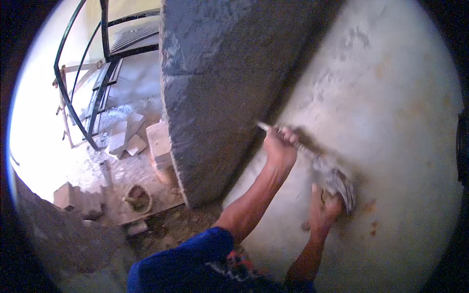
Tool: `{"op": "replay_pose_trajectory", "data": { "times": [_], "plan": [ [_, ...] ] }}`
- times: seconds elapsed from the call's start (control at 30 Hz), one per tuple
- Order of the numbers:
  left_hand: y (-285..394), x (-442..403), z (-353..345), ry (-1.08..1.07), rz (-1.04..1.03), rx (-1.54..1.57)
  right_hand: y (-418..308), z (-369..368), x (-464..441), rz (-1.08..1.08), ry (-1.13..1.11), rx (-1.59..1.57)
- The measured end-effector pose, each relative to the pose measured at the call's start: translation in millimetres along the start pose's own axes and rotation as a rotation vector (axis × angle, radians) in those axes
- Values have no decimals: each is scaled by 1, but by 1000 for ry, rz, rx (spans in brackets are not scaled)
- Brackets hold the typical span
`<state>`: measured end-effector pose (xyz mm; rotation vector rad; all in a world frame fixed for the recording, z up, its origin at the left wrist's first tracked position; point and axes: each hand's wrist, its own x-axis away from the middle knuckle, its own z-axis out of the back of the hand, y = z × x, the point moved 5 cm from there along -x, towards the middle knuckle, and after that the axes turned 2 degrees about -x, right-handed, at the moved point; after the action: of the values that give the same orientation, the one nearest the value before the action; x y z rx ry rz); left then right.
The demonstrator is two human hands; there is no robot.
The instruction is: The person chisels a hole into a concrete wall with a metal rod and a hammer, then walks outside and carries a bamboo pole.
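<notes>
My left hand [282,142] is closed around the pale handle of a handled tool [263,126], whose end sticks out past the fist. The handle slants down to the right toward a blurred, grey-white head [334,178]. Lower down, my right hand [325,207] grips the tool by this head, with the thumb on the near side; its fingertips are partly hidden. Behind both hands rises a smooth, pale grey wall [400,122] with rusty stains. The exact kind of tool is too smeared to make out.
A dark, rough plastered wall [224,83] meets the pale one at a corner. On the left, a black metal frame [105,73] stands beyond pale blocks [124,136]. A round bucket [138,199] sits on the floor near more blocks [80,199].
</notes>
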<state>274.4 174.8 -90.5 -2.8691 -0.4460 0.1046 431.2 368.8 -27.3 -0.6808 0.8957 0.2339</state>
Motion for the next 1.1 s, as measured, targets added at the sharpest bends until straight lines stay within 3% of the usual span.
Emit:
{"op": "replay_pose_trajectory", "data": {
  "times": [0.1, 0.13, 0.23, 0.3, 0.37, 0.4, 0.43, 0.5, 0.57, 0.63, 0.73, 0.8, 0.87, 0.97, 1.0, 1.07, 1.1],
  "plan": [
    [3, 11, -17, 105, -60, 9, 39, 0, -3, -429, 278, -422],
    [2, 12, -19, 120, -67, 25, 36, 23, -12, -456, 378, -521],
    [1, 14, -20, 122, -55, 59, 20, 68, -37, -267, 533, -748],
    [0, 14, -21, 145, -46, 63, 22, 46, -29, -193, 418, -571],
    [2, 14, -21, 175, -73, 31, 12, -16, -10, -28, 25, -3],
    [0, 23, -11, 191, -63, 22, 8, -31, -2, -15, -125, 96],
    [-2, 17, -15, 147, -62, 47, 5, -28, -6, -61, -114, 1],
    [-2, 14, -16, 129, -68, 54, -1, 8, -14, -230, 110, -297],
    [1, 15, -26, 147, -104, 39, -12, 48, -22, -195, 308, -537],
    [3, 12, -24, 173, -91, 57, -1, 50, -29, -98, 340, -622],
    [-1, 10, -23, 173, -71, 66, 11, -30, -16, -140, -23, -125],
    [-2, 19, -4, 174, -59, 32, 15, -28, -1, -188, -144, 52],
    [0, 2, -11, 2, -104, 77, 37, -6, -14, -256, -44, -252],
    [0, 7, -19, 69, -65, 130, 73, 32, -21, -104, 35, -437],
    [2, 9, -22, 107, -81, 115, 54, 54, -37, -284, 338, -717],
    [3, 7, -20, 100, -76, 120, 45, 55, -32, -468, 639, -985],
    [2, 8, -20, 94, -66, 128, 40, 42, -30, -399, 456, -814]
  ]
}}
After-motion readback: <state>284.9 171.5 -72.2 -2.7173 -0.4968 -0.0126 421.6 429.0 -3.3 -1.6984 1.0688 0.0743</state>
